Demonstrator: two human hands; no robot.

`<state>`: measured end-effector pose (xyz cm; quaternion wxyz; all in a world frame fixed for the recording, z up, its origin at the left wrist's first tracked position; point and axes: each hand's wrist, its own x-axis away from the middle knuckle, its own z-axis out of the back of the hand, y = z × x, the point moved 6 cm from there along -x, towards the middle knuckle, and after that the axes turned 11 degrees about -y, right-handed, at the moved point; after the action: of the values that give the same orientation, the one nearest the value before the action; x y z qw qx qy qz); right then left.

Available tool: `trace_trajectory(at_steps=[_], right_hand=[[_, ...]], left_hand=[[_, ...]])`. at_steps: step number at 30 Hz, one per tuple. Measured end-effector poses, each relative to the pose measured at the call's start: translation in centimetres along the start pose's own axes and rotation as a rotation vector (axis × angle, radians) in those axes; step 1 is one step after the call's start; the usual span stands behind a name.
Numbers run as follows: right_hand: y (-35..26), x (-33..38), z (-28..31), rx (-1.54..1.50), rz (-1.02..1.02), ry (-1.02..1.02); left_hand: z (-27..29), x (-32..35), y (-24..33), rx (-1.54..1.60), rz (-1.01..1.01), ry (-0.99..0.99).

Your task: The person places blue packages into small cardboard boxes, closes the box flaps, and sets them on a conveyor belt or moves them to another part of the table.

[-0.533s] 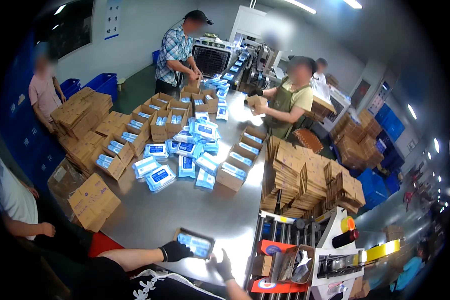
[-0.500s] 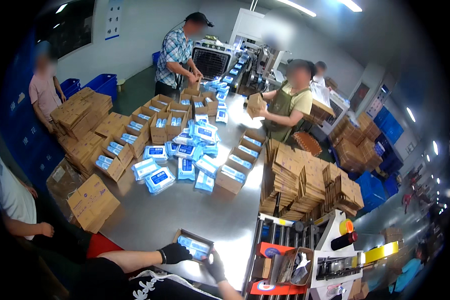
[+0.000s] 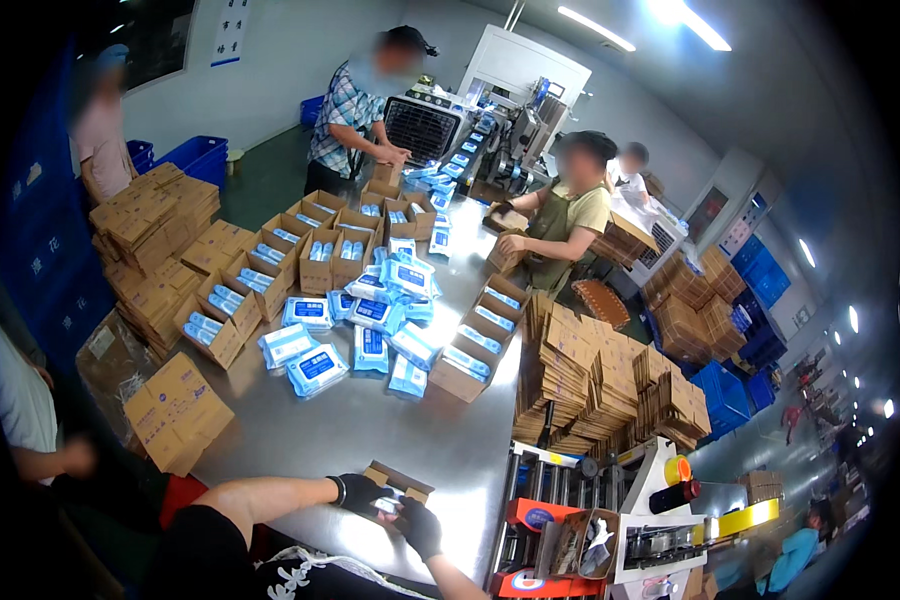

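Observation:
Near the table's front edge stands a small open cardboard box, its far flap raised. My left hand, in a dark glove, is closed at the box's left side, with its fingertips over the opening. From the right my right hand, also gloved, grips the near right side. Between the hands a bit of a white and blue wipes pack shows inside the box; my hands cover most of the contents. Farther up the table lies a loose heap of blue and white wipes packs.
Filled open boxes line the table's left, and another row its right. Flat carton stacks and a roller machine stand at the right. A co-worker in an apron and one in a checked shirt work at the far end.
Both my hands have moved in over the box's opening, covering packs that showed before. The aproned co-worker has lowered a box to the table. The whole view has shifted slightly.

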<state>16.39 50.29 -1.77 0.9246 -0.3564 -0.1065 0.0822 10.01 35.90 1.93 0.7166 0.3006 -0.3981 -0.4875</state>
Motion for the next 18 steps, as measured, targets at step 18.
trace_trajectory(at_steps=[18], right_hand=[[3.6, 4.6, 1.1, 0.561, -0.054, 0.155]], left_hand=[[-12.7, -9.8, -2.2, 0.205, 0.084, 0.241]])
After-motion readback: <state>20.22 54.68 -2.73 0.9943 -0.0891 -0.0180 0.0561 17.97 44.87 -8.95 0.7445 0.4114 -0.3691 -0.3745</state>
